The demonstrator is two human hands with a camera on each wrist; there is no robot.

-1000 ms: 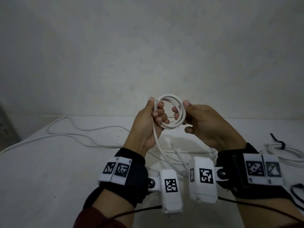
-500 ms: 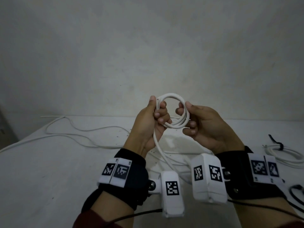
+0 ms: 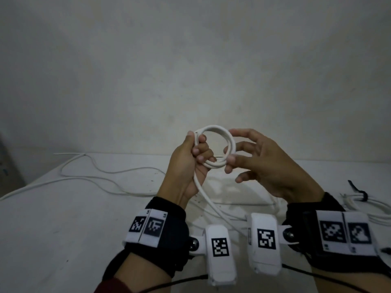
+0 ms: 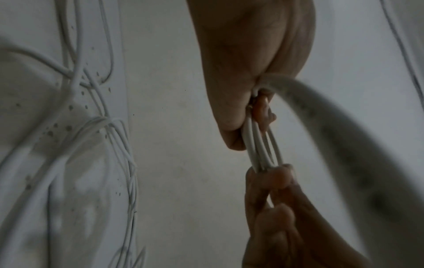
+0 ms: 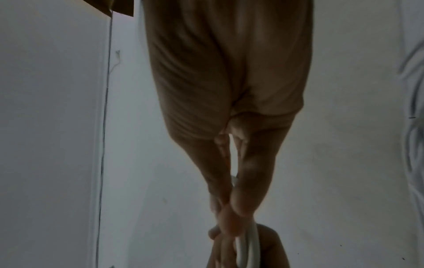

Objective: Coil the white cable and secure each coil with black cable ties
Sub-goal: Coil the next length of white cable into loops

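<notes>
Above the table I hold a small coil of white cable [image 3: 213, 130] made of several loops. My left hand [image 3: 197, 149] grips the coil's left side, fingers curled round the strands [image 4: 258, 145]. My right hand [image 3: 230, 157] pinches the coil's right side between thumb and a finger, the other fingers spread out straight. The right wrist view shows that pinch [image 5: 229, 221] on the coil [image 5: 247, 250]. From my left fist the cable's tail [image 3: 204, 195] drops to the table.
Loose white cable [image 3: 105, 172] snakes over the white table [image 3: 63, 218] to the left and under my hands. A finished white coil with a black cable tie [image 3: 362, 196] lies at the right edge. A plain wall stands behind.
My right hand has uncurled from the coil's right side into a thumb-and-finger pinch with the other fingers spread. The coil now faces me more openly; the left hand keeps its grip.
</notes>
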